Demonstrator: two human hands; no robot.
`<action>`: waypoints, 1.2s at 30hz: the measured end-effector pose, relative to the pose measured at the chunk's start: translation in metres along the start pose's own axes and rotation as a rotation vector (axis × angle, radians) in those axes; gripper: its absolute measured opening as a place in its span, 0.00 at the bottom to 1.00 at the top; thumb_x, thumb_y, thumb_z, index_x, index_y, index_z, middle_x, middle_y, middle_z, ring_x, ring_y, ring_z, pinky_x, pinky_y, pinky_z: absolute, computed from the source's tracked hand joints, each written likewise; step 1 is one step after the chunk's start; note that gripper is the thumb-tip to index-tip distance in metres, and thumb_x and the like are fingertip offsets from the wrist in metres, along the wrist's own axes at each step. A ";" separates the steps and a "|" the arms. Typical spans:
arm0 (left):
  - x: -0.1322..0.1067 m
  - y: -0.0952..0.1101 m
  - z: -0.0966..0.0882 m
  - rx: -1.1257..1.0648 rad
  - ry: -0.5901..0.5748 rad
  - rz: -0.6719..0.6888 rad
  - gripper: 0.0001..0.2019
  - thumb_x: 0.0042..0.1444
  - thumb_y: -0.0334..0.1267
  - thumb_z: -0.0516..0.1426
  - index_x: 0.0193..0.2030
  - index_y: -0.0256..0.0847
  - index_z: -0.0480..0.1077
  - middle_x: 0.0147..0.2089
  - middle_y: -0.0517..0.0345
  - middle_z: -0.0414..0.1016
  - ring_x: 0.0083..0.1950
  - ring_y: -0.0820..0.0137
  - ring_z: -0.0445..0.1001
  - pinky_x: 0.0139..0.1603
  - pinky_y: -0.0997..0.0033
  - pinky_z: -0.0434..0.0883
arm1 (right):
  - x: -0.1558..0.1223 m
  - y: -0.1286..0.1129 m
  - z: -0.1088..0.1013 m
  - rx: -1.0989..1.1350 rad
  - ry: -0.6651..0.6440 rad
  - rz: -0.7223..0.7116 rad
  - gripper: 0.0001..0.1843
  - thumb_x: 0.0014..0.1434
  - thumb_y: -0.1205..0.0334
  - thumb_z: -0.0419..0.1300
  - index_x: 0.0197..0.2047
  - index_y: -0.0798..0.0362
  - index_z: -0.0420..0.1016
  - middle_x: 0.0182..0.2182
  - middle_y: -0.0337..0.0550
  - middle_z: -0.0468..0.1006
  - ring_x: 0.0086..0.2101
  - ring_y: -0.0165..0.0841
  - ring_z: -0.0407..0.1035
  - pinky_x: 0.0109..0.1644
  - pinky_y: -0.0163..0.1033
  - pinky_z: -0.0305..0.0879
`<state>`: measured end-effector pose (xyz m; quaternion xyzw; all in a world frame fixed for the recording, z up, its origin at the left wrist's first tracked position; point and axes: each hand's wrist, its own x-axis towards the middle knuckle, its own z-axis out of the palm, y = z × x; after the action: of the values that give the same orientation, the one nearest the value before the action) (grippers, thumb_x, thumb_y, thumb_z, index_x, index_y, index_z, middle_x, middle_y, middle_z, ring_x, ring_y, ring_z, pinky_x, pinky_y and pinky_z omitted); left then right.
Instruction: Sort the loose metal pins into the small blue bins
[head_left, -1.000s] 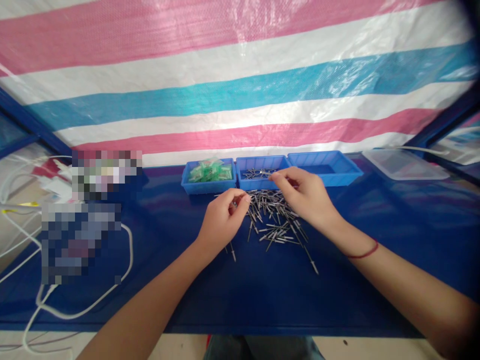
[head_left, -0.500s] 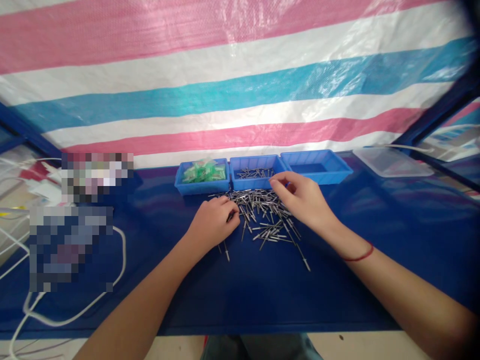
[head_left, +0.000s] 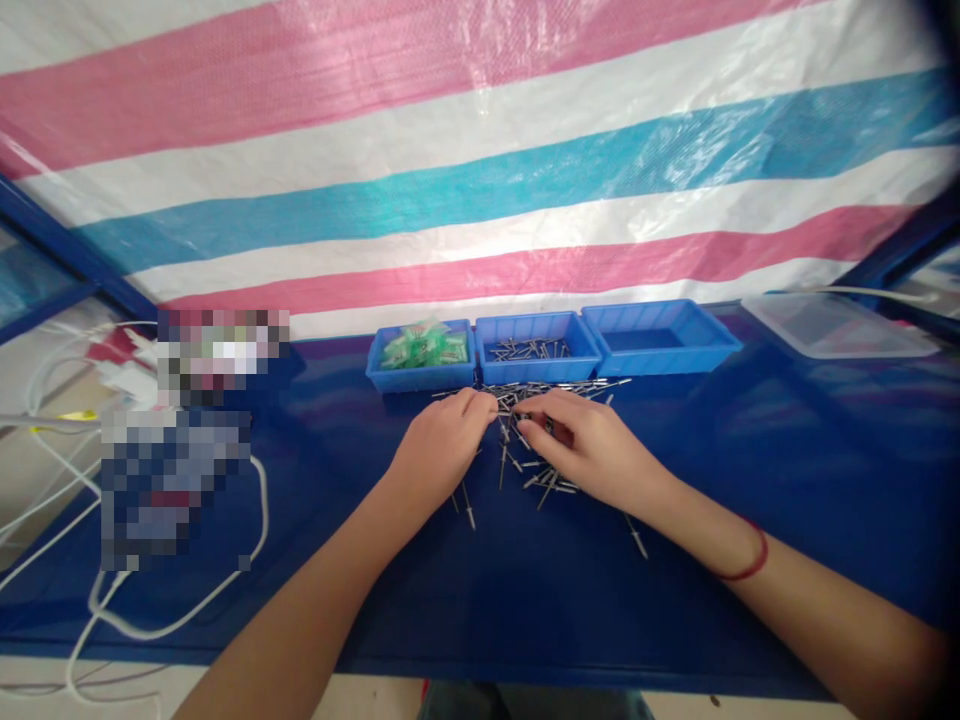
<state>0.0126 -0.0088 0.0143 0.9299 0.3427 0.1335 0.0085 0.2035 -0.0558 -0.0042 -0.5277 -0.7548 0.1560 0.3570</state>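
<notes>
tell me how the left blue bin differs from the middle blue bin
The left bin holds green packets heaped near its rim; the middle bin holds thin metal pins lying low inside. The left bin ends the row, while the middle bin stands between it and the right bin. Both are blue, open-topped and stand on the blue table.

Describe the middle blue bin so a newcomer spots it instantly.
Start at the dark blue table, along its far edge below the striped sheet. Between the left bin and the right bin sits the middle bin, the only one holding loose, slim metal pieces.
</notes>
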 end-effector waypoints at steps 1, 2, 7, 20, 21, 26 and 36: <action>0.000 0.002 -0.001 -0.049 0.018 0.014 0.10 0.67 0.34 0.45 0.44 0.39 0.67 0.43 0.52 0.72 0.47 0.65 0.72 0.49 0.66 0.68 | 0.000 -0.001 0.001 0.004 -0.011 0.000 0.13 0.63 0.58 0.53 0.46 0.52 0.74 0.33 0.44 0.75 0.31 0.34 0.68 0.35 0.39 0.62; 0.000 0.004 -0.002 -0.107 0.039 0.024 0.10 0.67 0.34 0.45 0.44 0.39 0.67 0.44 0.53 0.73 0.47 0.66 0.72 0.50 0.67 0.68 | 0.000 -0.001 0.002 0.011 -0.023 -0.005 0.14 0.63 0.57 0.52 0.47 0.52 0.74 0.34 0.45 0.75 0.32 0.34 0.69 0.36 0.39 0.63; -0.001 0.015 -0.002 -0.441 0.193 -0.073 0.06 0.62 0.35 0.52 0.44 0.42 0.69 0.43 0.57 0.76 0.41 0.71 0.74 0.46 0.72 0.69 | 0.000 -0.005 0.001 0.109 -0.055 -0.052 0.12 0.65 0.60 0.51 0.40 0.52 0.75 0.32 0.44 0.74 0.34 0.34 0.68 0.38 0.39 0.62; 0.001 0.018 0.000 -0.775 0.312 -0.232 0.06 0.59 0.39 0.56 0.38 0.40 0.72 0.38 0.58 0.73 0.32 0.75 0.69 0.33 0.76 0.67 | 0.000 -0.012 0.002 0.672 -0.061 0.302 0.15 0.60 0.50 0.56 0.33 0.53 0.73 0.19 0.33 0.64 0.19 0.26 0.57 0.21 0.33 0.54; 0.000 0.018 0.000 -0.781 0.309 -0.226 0.05 0.59 0.38 0.56 0.39 0.41 0.71 0.38 0.58 0.73 0.32 0.75 0.69 0.33 0.76 0.67 | 0.000 -0.012 0.002 0.722 -0.069 0.328 0.15 0.59 0.49 0.57 0.32 0.53 0.72 0.17 0.32 0.62 0.18 0.25 0.56 0.20 0.32 0.52; 0.000 0.018 0.001 -0.772 0.315 -0.211 0.06 0.60 0.38 0.55 0.41 0.41 0.71 0.39 0.57 0.72 0.31 0.76 0.68 0.33 0.76 0.67 | 0.001 -0.012 0.001 0.749 0.068 0.326 0.13 0.54 0.52 0.63 0.35 0.53 0.74 0.20 0.34 0.68 0.19 0.24 0.58 0.20 0.32 0.55; 0.000 0.016 0.005 -0.728 0.249 -0.138 0.07 0.62 0.39 0.53 0.42 0.41 0.71 0.41 0.55 0.72 0.38 0.71 0.70 0.38 0.74 0.68 | -0.007 -0.016 -0.003 0.539 0.211 0.123 0.08 0.55 0.54 0.63 0.35 0.50 0.74 0.30 0.41 0.74 0.29 0.32 0.68 0.31 0.38 0.68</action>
<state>0.0241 -0.0205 0.0108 0.8176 0.3329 0.3571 0.3053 0.1961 -0.0690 0.0054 -0.4721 -0.6114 0.3163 0.5507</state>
